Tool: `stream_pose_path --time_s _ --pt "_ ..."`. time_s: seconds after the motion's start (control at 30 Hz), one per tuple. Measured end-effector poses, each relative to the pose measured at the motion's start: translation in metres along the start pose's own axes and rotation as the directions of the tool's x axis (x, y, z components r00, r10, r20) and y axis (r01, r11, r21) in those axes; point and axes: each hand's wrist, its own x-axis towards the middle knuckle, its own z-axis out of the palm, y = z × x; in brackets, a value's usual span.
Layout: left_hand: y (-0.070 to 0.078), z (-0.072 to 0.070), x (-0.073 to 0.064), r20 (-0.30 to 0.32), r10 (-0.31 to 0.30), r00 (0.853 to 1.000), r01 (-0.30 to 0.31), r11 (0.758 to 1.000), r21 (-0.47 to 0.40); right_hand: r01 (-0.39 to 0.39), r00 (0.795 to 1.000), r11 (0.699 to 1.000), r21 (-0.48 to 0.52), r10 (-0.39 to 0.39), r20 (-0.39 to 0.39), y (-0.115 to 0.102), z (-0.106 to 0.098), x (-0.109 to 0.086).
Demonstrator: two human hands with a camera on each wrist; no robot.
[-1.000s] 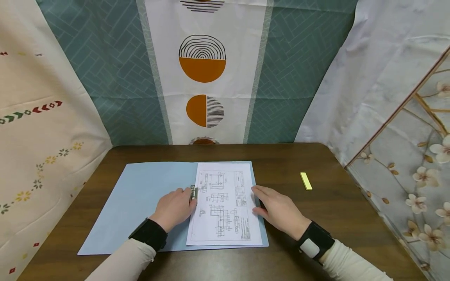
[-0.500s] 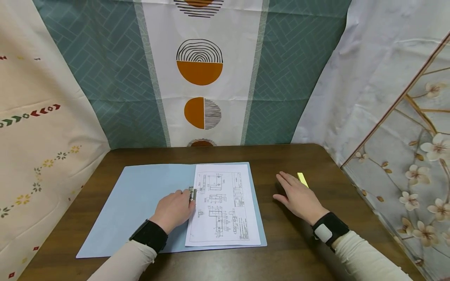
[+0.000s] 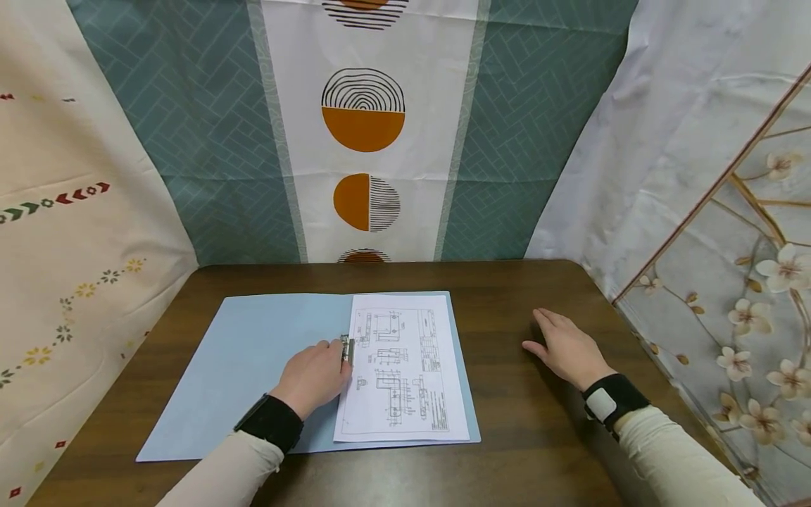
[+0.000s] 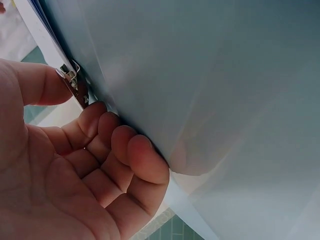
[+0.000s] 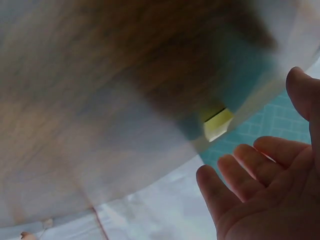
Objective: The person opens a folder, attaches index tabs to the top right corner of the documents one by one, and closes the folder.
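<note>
An open light-blue folder lies on the table with a stack of white paper, printed with technical drawings, on its right half. My left hand is at the paper's left edge. Its thumb and curled fingers pinch the metal clip there, seen closer in the left wrist view. Well right of the folder, my right hand hovers low over the wood with fingers extended and thumb apart. Just beyond its fingertips the right wrist view shows a small yellow block; in the head view the hand hides it.
The brown wooden table ends at a patterned green and white cloth behind. A cream cloth hangs on the left, and a white flowered cloth on the right.
My right hand has left the paper's right edge and moved right, covering the small yellow block in the head view. The left hand has stayed at the clip.
</note>
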Motion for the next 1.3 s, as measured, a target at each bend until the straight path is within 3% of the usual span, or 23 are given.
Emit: stream_pose_path --time_s 0.33,1.0,1.3 --pt "0.003 0.001 0.000 -0.018 0.028 0.999 -0.028 0.999 0.019 -0.130 0.990 0.991 -0.023 0.131 0.049 0.017 0.004 0.000" --pt "0.003 0.002 -0.002 -0.015 0.012 1.000 -0.012 1.000 0.008 -0.123 0.992 0.991 -0.043 0.123 0.001 0.024 0.006 0.005" --pt "0.003 0.004 -0.001 -0.013 0.009 1.000 -0.009 1.000 0.019 -0.110 0.991 0.994 -0.017 0.108 -0.076 0.026 0.006 0.005"
